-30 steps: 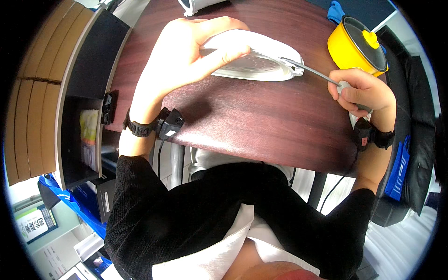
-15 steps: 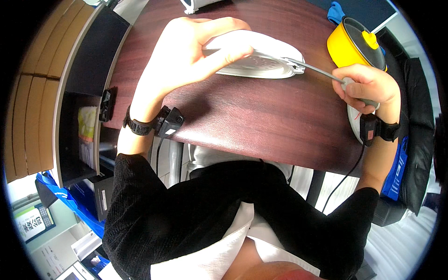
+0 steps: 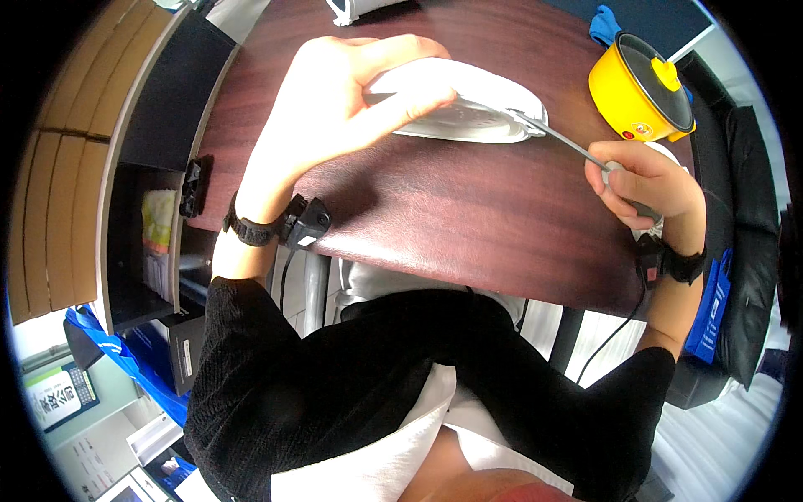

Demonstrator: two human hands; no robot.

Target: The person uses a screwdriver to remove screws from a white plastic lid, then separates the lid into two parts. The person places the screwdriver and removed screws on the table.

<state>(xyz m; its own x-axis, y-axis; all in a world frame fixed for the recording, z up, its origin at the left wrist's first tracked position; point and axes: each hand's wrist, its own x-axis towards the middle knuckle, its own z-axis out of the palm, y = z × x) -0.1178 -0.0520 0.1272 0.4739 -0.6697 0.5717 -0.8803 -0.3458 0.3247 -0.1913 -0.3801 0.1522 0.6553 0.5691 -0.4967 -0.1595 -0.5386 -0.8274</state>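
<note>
My left hand point(image 3: 335, 105) grips the left end of a white oval plastic housing point(image 3: 498, 88), thumb below and fingers over the top. The housing is tilted on edge above the table, and small holes show faintly on its inner face. In my right hand point(image 3: 652, 184) is a screwdriver point(image 3: 567, 142) with a grey handle, its shaft slanting up and left. Its tip reaches the notched right end of the housing; the exact contact point is too small to make out. A white object lies partly hidden behind my right hand.
A yellow pot point(image 3: 623, 96) with a dark lid stands at the right back of the brown table point(image 3: 435, 217), a blue cloth point(image 3: 604, 27) behind it. Another white part point(image 3: 364, 8) lies at the far edge. Shelving point(image 3: 125, 209) borders the left. Both wrists carry small cabled cameras.
My right hand has moved slightly left and down, tilting the screwdriver more steeply, and more of the yellow pot shows. My left hand and the housing have barely moved.
</note>
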